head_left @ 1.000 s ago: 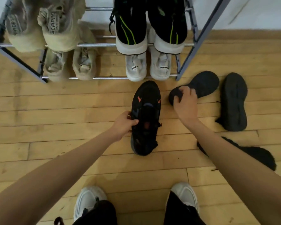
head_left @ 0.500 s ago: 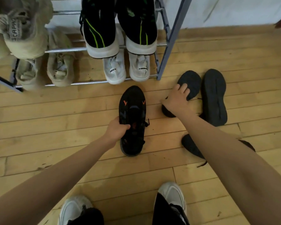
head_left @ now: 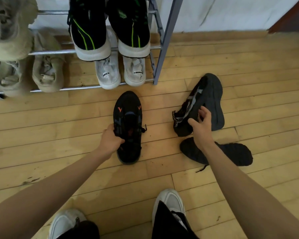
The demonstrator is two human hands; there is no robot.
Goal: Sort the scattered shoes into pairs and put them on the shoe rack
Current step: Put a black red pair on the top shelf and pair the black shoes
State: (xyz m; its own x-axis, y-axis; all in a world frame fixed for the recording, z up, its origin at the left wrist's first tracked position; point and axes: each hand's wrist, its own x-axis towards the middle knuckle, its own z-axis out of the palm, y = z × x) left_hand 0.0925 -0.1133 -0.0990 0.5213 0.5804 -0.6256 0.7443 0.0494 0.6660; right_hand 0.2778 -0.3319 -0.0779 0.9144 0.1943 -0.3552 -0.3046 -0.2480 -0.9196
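Head view. The left hand [head_left: 110,140] grips the inner side of a black knit sneaker with orange chevron marks [head_left: 128,125], fingers curled over its collar; the shoe stands upright on the pale wooden plank floor [head_left: 59,121], toe toward the rack. The right hand [head_left: 201,125] holds a second black sneaker with grey side stripes [head_left: 193,107] at its heel, thumb and fingers spread loosely around it; this shoe is tilted on its side, touching a dark grey shoe lying sole-up [head_left: 216,100] just behind it. Another dark shoe lying sole-up [head_left: 235,153] rests under the right forearm. The grey metal shoe rack [head_left: 164,42] carries beige sneakers [head_left: 47,75] and white sneakers [head_left: 121,73] on the lower rails, black-and-green sneakers [head_left: 109,26] above. The person's white shoes [head_left: 169,200] stand at the bottom edge.
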